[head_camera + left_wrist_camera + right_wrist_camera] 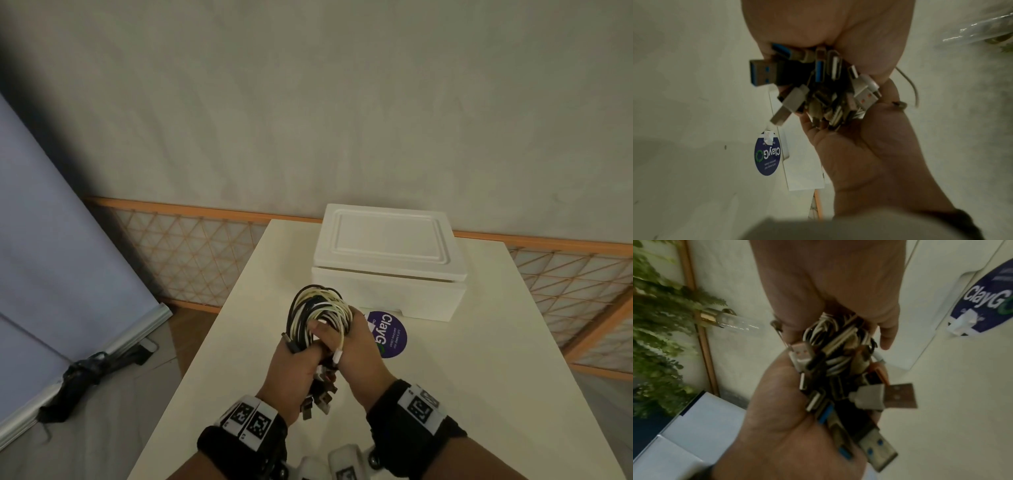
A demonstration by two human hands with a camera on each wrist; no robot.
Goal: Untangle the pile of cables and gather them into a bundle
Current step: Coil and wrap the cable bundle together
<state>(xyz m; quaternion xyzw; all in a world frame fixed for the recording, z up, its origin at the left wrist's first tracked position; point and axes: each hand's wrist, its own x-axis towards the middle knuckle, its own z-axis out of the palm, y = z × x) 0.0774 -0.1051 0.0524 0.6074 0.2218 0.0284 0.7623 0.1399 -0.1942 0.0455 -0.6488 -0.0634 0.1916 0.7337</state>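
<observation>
Together above the tabletop (pixel 445 394), coiled bundle of black and white USB cables (pixel 318 317) grasped by left hand (pixel 294 373) and right hand (pixel 359 346), plugs (pixel 320 399) hung below, foam box (pixel 390 260) behind.

Cables (pixel 317 317): black and white, coiled into one looped bundle, held upright above table. USB plugs (pixel 764 73) clustered at lower end, pointing toward wrists; some with blue inserts.

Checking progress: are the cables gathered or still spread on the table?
Gathered: the cables form one looped bundle held by both hands above the table.
</observation>
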